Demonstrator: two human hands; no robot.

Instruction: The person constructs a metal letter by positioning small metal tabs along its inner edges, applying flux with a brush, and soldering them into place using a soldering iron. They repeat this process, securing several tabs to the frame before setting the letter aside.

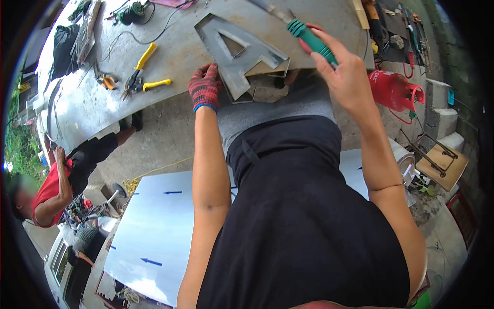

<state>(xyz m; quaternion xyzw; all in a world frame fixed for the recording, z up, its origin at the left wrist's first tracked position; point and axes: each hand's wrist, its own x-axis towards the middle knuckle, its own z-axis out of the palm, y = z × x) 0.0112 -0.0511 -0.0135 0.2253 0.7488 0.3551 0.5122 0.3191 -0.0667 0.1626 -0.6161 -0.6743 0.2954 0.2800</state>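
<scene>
A grey sheet-metal letter A point(241, 54) rests at the near edge of the metal table, its lower legs jutting over the edge towards my lap. My left hand point(204, 86), in a red-and-black glove with a blue cuff, grips the letter's left side. Bare-skinned, my right hand point(342, 69) is wrapped around the green handle point(311, 42) of a tool with a metal shaft. That shaft points up and left above the letter and runs out of the top of the view, so its tip is hidden.
Yellow-handled pliers point(139, 72) and a green spool point(131, 13) lie on the table point(170, 62). A red gas cylinder point(395, 90) stands to the right. A person in a red top point(51, 198) is at the left. Behind me lies a shiny sheet point(154, 216) with blue arrows.
</scene>
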